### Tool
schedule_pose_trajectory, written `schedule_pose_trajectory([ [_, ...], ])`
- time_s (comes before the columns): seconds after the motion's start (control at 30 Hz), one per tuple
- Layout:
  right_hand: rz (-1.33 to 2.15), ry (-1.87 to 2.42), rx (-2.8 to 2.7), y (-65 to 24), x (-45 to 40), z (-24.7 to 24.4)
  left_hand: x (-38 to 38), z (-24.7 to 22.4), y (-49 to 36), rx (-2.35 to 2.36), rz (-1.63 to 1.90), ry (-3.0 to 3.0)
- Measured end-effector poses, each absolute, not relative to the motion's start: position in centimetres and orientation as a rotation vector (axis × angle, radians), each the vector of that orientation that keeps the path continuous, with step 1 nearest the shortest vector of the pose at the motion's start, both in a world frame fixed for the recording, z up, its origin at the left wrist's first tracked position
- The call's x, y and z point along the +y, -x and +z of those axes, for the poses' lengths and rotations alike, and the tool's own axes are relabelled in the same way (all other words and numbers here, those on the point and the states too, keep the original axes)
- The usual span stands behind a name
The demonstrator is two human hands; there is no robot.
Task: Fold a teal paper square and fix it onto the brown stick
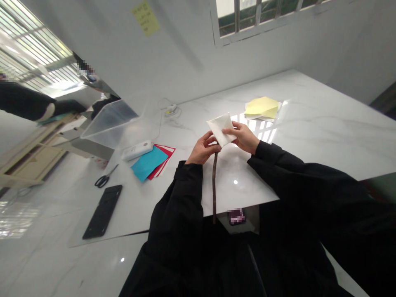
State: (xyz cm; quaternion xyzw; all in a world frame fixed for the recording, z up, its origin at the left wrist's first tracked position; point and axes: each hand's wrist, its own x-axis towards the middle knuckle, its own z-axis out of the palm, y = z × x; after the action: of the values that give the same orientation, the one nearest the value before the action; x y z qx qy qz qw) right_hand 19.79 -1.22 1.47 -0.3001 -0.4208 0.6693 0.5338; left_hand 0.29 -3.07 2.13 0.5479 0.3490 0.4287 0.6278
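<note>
Over the table, my left hand (pixel 202 149) has its fingers closed near the lower corner of a white folded paper (pixel 222 128). A thin, slightly curved brown stick (pixel 214 185) hangs down from the same fingertips, past the table's front edge. Whether the stick's top touches the paper is hidden by my fingers. My right hand (pixel 243 137) pinches the paper's right side, thumb on top and fingers behind it.
Blue and red paper sheets (pixel 150 163) lie left of my hands, beside a white power strip (pixel 137 150). Scissors (pixel 103 180), a black flat case (pixel 103 212) and a clear plastic bin (pixel 111 123) are farther left. Yellow paper (pixel 262 107) lies back right. Another person's sleeve (pixel 24 99) shows far left.
</note>
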Motion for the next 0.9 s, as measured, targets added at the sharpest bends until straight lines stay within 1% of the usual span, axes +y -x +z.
schedule_pose_trajectory([
  [0.4,1.631,0.705,-0.978,-19.8,-0.6,0.5,-2.5,0.4,-1.1,0.899,0.995,-1.285],
  [0.9,1.59,0.79,-0.955,-19.9,-0.5,0.4,-2.1,-0.6,-1.7,0.897,1.01,-1.289],
])
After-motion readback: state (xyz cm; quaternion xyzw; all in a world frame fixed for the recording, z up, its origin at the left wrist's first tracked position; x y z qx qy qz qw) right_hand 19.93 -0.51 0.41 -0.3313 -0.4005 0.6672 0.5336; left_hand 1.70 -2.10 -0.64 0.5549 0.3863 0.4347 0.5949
